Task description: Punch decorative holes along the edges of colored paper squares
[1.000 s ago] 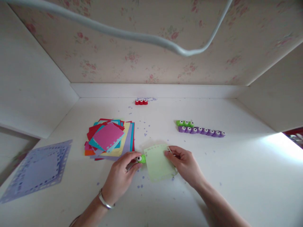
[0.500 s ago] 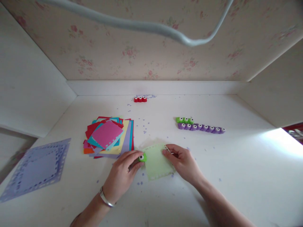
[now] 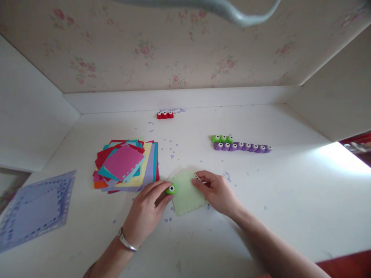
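Observation:
A pale green paper square (image 3: 187, 193) with punched holes along its edges lies on the white table (image 3: 284, 185) in front of me. My left hand (image 3: 146, 210), a silver bracelet on its wrist, is closed on a small green punch (image 3: 171, 189) set against the paper's left edge. My right hand (image 3: 216, 191) presses the paper's upper right corner with its fingertips curled down.
A fanned stack of coloured paper squares (image 3: 126, 166) lies left of the hands. A large lilac punched sheet (image 3: 33, 210) is at the far left. Rows of green punches (image 3: 222, 138), purple punches (image 3: 242, 147) and red punches (image 3: 165, 114) stand further back. Small paper bits dot the table.
The view has tilted and shifted, so everything sits a little lower left. The green punch has slid slightly along the paper's left edge; both hands keep their hold.

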Action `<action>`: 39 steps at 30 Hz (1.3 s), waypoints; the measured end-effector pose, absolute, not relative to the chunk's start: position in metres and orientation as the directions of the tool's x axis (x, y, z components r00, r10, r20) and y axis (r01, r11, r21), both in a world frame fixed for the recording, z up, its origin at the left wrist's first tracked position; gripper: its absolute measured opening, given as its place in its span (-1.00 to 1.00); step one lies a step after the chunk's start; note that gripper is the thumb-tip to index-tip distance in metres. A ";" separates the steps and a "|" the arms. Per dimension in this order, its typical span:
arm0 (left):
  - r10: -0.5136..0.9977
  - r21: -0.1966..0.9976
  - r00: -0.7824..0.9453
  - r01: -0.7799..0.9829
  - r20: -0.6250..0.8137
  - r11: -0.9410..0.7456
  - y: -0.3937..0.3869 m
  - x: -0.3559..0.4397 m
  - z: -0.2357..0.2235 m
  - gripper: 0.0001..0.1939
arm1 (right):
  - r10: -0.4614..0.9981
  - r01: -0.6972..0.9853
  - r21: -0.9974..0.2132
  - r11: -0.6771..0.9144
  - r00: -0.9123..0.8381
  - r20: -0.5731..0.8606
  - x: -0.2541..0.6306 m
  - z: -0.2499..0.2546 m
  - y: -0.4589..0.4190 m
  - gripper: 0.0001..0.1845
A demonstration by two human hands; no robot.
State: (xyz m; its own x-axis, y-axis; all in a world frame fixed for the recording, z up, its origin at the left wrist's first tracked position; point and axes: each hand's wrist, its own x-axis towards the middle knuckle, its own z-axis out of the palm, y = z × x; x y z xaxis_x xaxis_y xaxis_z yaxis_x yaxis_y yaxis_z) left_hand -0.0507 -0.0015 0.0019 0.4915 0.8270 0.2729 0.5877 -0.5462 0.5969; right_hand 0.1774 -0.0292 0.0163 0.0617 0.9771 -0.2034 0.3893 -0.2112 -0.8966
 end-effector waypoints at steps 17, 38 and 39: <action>0.834 0.594 0.492 0.602 0.251 -0.534 -0.002 -0.049 0.004 -0.73 | 0.978 0.398 -0.893 -0.210 0.082 -0.194 0.177 0.014 -0.028 -0.76; 0.848 0.612 0.469 0.604 0.246 -0.512 -0.003 -0.048 0.008 -0.74 | 0.978 0.413 -0.887 -0.206 0.069 -0.195 0.178 0.014 -0.028 -0.79; 0.854 0.621 0.460 0.603 0.242 -0.501 -0.003 -0.048 0.010 -0.73 | 0.978 0.410 -0.888 -0.207 0.069 -0.196 0.178 0.015 -0.028 -0.79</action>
